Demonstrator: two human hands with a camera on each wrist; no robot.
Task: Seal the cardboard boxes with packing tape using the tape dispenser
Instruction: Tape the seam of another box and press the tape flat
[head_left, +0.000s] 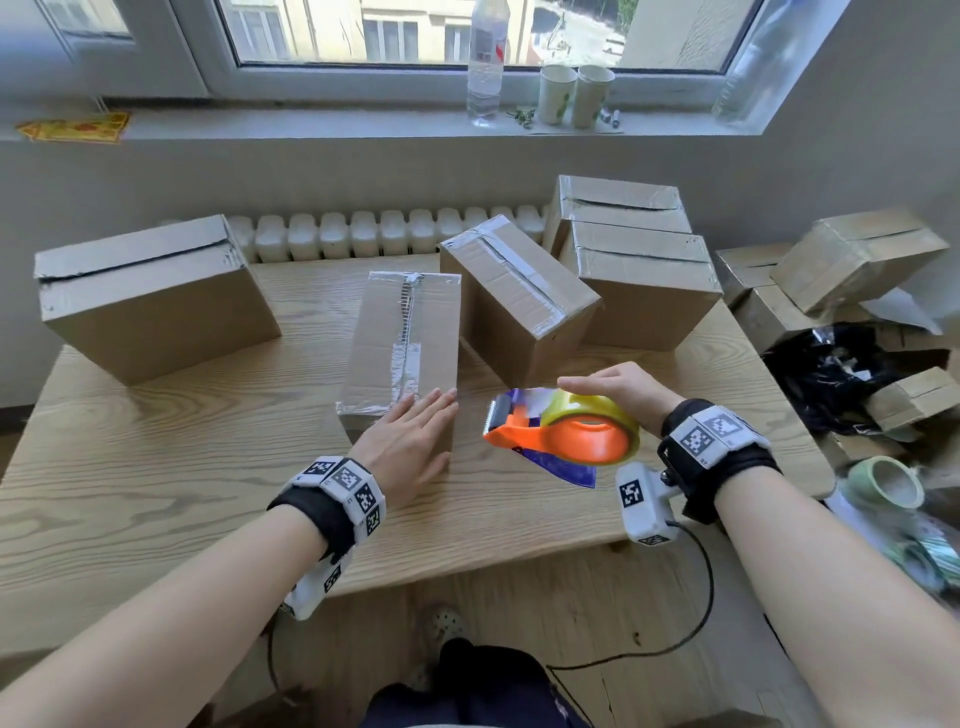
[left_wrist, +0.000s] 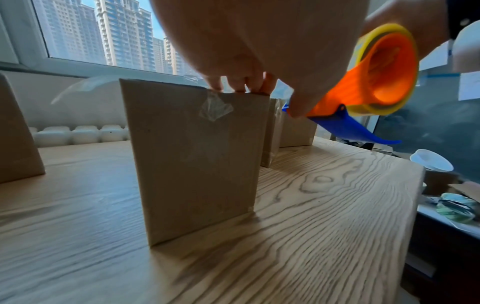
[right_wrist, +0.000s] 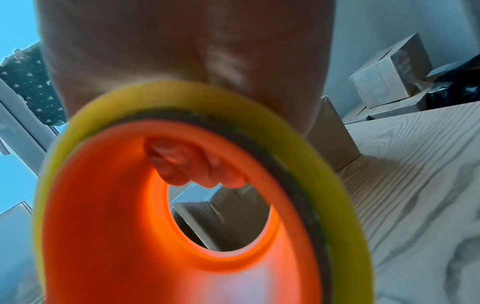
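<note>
My left hand (head_left: 410, 441) lies flat, fingers (left_wrist: 235, 82) straight, on the near end of the taped box (head_left: 402, 343) at desk (head_left: 156, 467) centre. At its three o'clock my right hand (head_left: 621, 389) holds the tape dispenser (head_left: 566, 431) above the desk — fingers (right_wrist: 192, 164) curled through the roll's core.

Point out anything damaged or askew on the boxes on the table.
The tape on the box under the left hand is crinkled along the seam, and its end is crumpled on the front face. The far-left box shows a dark open gap along its top seam.
</note>
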